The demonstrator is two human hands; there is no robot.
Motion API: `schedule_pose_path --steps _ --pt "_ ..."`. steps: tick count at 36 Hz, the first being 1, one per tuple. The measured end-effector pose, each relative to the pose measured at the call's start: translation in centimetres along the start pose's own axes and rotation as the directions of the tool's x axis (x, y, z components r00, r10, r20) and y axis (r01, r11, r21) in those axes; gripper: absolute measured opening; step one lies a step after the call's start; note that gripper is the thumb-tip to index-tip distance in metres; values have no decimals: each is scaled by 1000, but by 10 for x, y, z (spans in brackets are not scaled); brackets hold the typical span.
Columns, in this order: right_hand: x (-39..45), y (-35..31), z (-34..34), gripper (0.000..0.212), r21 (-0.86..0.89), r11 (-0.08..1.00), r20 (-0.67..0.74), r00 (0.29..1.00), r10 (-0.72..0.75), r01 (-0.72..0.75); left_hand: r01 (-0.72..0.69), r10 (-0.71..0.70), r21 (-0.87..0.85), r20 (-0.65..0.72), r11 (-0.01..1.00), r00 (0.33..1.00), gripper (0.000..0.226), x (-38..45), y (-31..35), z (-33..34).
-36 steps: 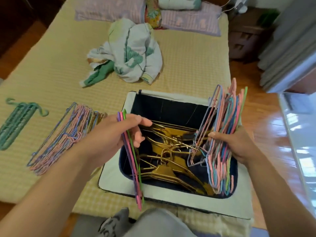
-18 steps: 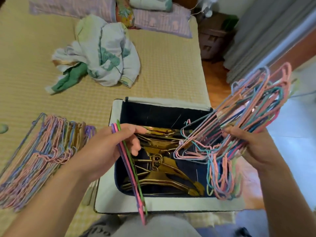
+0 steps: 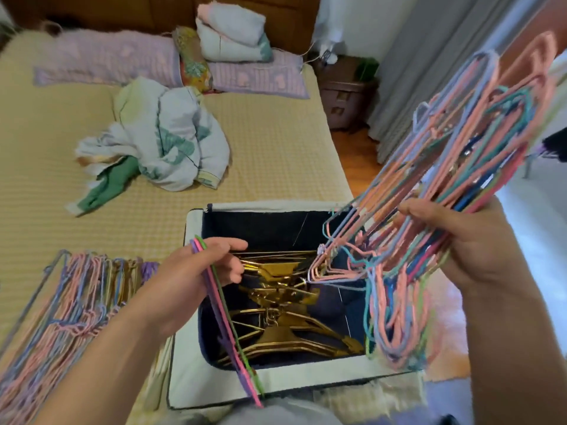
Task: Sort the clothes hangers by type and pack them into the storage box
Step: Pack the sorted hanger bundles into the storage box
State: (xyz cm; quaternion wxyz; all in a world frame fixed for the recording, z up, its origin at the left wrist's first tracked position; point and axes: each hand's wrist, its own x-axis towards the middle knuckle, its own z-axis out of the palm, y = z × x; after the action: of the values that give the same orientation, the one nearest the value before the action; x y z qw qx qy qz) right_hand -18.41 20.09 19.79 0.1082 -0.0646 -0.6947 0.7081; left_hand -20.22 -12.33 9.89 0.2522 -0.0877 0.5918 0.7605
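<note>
A dark-lined storage box (image 3: 306,380) with a white rim stands open on the bed's near edge. Gold hangers (image 3: 282,305) lie piled inside it. My right hand (image 3: 469,243) grips a thick bundle of pastel wire hangers (image 3: 445,179), lifted and tilted above the box's right side, hooks dangling down. My left hand (image 3: 196,277) pinches a few thin hangers (image 3: 233,332), purple, pink and green, which slant down over the box's left rim. A second pile of pastel wire hangers (image 3: 70,305) lies on the bed to the left.
A crumpled blanket (image 3: 159,142) lies mid-bed, with pillows (image 3: 116,56) and folded cloth (image 3: 230,35) at the head. A brown nightstand (image 3: 346,90) and grey curtain (image 3: 429,65) stand to the right, beyond a strip of wooden floor (image 3: 359,157).
My right hand has lifted the large bundle out of the box, up and to the right, tilting it. My left hand has kept its few hangers in place.
</note>
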Motion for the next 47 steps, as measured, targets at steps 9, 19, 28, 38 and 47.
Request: schedule_pose_path --steps 9,19,28,38,47 --pt "34 -70 21 21 148 989 114 993 -9 -8 -115 115 96 -3 989 993 29 -8 33 33" --pt "35 -82 44 19 54 996 314 948 55 -76 -310 308 104 39 945 951 32 -66 125 61" --pt "6 -135 82 39 -18 999 536 844 -24 40 -428 428 128 35 894 903 34 -138 208 109" --pt "-37 -132 125 29 -1 988 781 616 -97 156 -424 425 101 18 900 905 66 -192 203 113" --pt "-81 -130 171 26 -27 988 883 467 -49 155 -454 478 164 -159 876 864 63 -243 173 87"
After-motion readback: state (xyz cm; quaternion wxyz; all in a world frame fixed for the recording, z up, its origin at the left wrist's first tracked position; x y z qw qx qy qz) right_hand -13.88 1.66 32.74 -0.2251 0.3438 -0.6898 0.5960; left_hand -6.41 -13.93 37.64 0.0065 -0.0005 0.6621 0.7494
